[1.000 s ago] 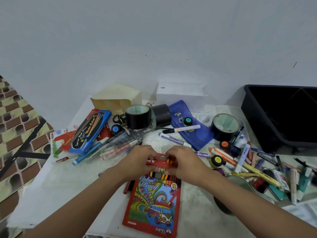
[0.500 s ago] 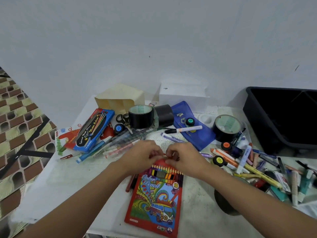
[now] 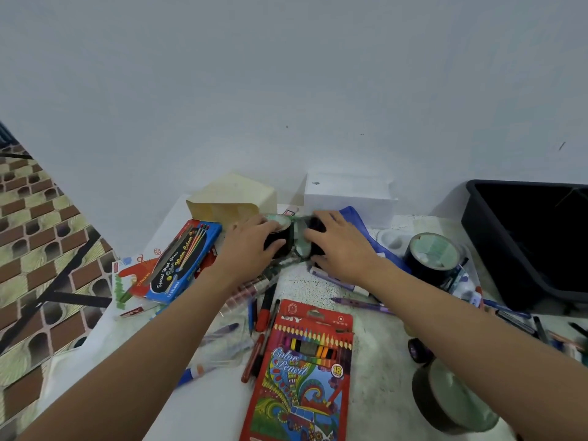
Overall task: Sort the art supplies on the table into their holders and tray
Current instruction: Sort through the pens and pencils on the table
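Far back on the desk (image 3: 318, 288), left hand (image 3: 251, 246) curls round the left tape roll (image 3: 282, 238); right hand (image 3: 345, 246) wraps the right tape roll (image 3: 317, 224); grip firmly, lift both straight, clear of loose pens (image 3: 265, 305).

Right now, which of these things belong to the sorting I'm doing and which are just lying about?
In hand: left hand gripping a black tape roll; right hand holding the second black roll beside it; black tray, likely their destination.
Lying about, unsorted: colour pencil box, blue watercolour box, third tape roll, purple pen.
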`<state>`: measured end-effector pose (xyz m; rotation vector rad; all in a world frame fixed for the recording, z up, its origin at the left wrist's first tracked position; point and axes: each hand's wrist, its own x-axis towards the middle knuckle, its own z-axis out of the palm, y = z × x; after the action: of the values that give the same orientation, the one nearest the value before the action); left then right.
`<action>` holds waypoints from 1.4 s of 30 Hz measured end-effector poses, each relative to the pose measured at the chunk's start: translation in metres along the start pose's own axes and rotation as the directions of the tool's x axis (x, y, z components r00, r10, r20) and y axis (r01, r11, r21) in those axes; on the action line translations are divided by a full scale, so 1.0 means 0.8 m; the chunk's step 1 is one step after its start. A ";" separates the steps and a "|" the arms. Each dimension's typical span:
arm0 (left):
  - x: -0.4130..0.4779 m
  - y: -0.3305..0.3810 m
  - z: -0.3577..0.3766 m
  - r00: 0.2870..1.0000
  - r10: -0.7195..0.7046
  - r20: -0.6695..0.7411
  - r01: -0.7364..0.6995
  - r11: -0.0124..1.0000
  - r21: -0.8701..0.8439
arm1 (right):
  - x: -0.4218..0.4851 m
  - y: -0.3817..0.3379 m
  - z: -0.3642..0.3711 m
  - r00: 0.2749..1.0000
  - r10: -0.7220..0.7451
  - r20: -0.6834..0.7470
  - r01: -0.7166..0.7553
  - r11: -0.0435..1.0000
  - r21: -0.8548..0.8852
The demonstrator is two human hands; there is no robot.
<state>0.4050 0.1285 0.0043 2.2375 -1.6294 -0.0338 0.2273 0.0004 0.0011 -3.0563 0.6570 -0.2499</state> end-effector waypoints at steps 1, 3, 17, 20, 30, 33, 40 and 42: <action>-0.001 -0.004 0.000 1.000 0.011 -0.027 -0.012 1.000 -0.026 | -0.005 0.004 0.000 0.999 0.026 -0.024 -0.025 0.999 0.024; -0.005 -0.013 -0.003 0.998 0.015 -0.069 -0.021 0.996 -0.089 | -0.018 0.014 0.002 0.992 0.088 -0.093 -0.084 0.995 0.047; -0.029 -0.049 -0.030 0.992 -0.031 -0.125 0.030 1.000 -0.010 | -0.063 0.027 0.015 0.940 0.155 -0.303 -0.169 0.985 -0.021; -0.039 -0.053 -0.023 0.988 -0.059 -0.141 0.059 0.998 -0.009 | -0.065 0.026 0.014 0.941 0.116 -0.318 -0.143 0.988 -0.065; -0.043 0.014 -0.011 0.975 0.222 0.011 -0.223 0.974 0.036 | -0.070 0.023 0.010 0.943 0.071 -0.325 -0.102 0.992 -0.079; -0.043 0.021 0.008 0.960 0.245 0.138 -0.263 0.956 0.127 | -0.071 0.024 0.011 0.952 0.109 -0.288 -0.131 0.990 -0.060; -0.036 0.006 -0.004 0.986 0.162 0.045 -0.159 0.985 -0.065 | -0.067 0.018 0.004 0.960 0.121 -0.253 -0.159 0.978 -0.134; -0.038 0.007 -0.007 0.977 0.182 0.114 -0.178 0.983 -0.044 | -0.066 0.014 0.007 0.966 0.058 -0.252 -0.087 0.990 -0.107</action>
<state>0.3910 0.1568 0.0051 2.0892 -1.8737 -0.1471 0.1763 0.0113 -0.0131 -3.1320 0.8202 -0.6236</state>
